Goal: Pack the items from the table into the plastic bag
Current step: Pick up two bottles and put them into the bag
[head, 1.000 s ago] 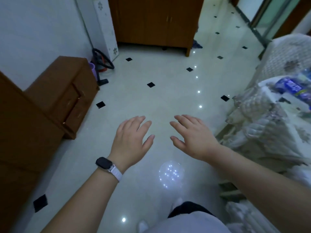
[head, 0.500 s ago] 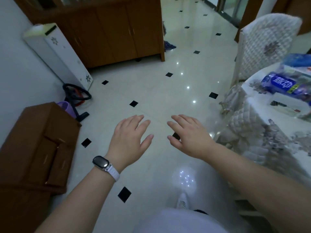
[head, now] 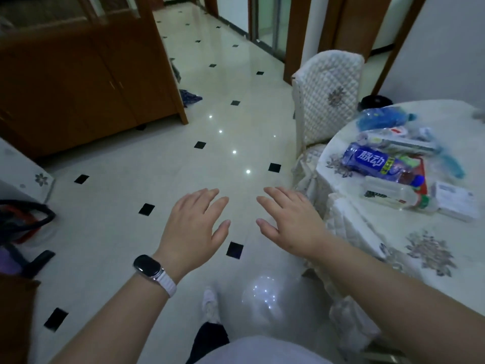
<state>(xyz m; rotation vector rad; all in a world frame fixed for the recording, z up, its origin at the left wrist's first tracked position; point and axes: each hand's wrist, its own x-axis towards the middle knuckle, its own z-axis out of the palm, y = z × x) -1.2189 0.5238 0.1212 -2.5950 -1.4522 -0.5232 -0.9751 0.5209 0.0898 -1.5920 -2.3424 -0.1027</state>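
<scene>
A round table point(head: 409, 240) with a white flowered cloth stands at the right. On it lie a blue-labelled drink bottle point(head: 378, 162), a clear bottle point(head: 391, 195), a white box point(head: 455, 203), a long white pack point(head: 399, 143), a blue brush-like item point(head: 450, 162) and a crumpled blue plastic bag point(head: 381, 118). My left hand point(head: 195, 229) and my right hand point(head: 291, 219) hover palm-down over the floor, left of the table, fingers spread, holding nothing and touching nothing.
A padded chair point(head: 328, 93) stands at the table's far-left side. A wooden cabinet point(head: 86, 82) fills the upper left. A white box point(head: 21, 172) and a black-and-red object point(head: 23, 219) sit at the left edge. The tiled floor point(head: 228, 82) stretches ahead.
The view has swung to the right, so more of the table and its items shows. Both hands keep the same spread, empty pose in front of me.
</scene>
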